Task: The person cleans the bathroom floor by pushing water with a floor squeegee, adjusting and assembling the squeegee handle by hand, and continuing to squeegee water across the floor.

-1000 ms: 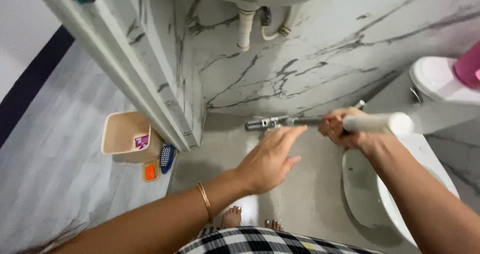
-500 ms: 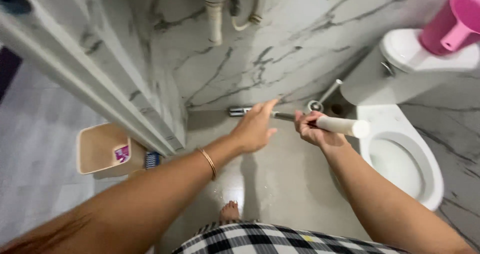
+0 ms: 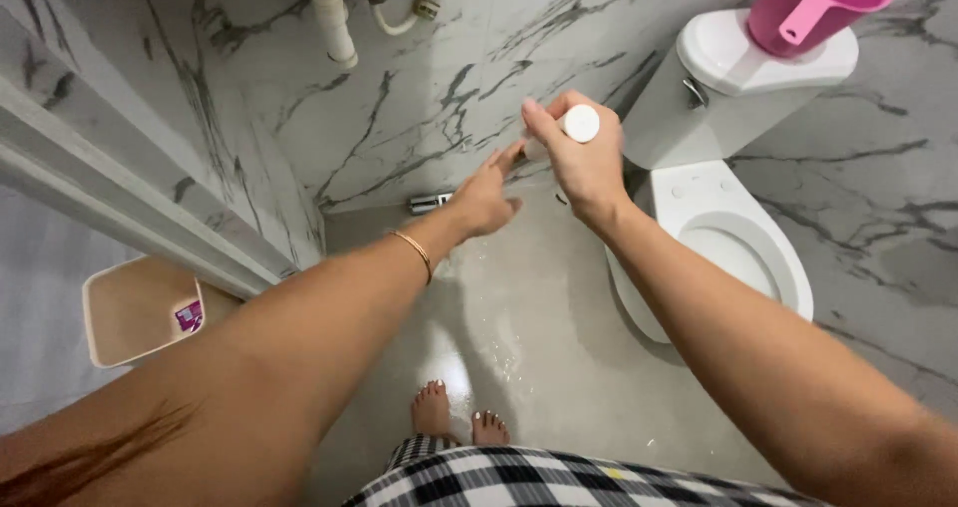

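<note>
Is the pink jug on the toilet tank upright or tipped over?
Upright. The pink jug stands on the tank lid, its open mouth facing up and its handle at the side. Whether it holds water cannot be told.

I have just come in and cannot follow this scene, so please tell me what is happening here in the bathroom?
A person stands barefoot on a wet grey floor beside a white toilet. The right hand grips a white cylindrical handle, its round end facing the camera. The left hand, fingers spread, reaches toward it and holds nothing. A pink jug sits on the toilet tank, and a beige bin stands at the left.
</note>
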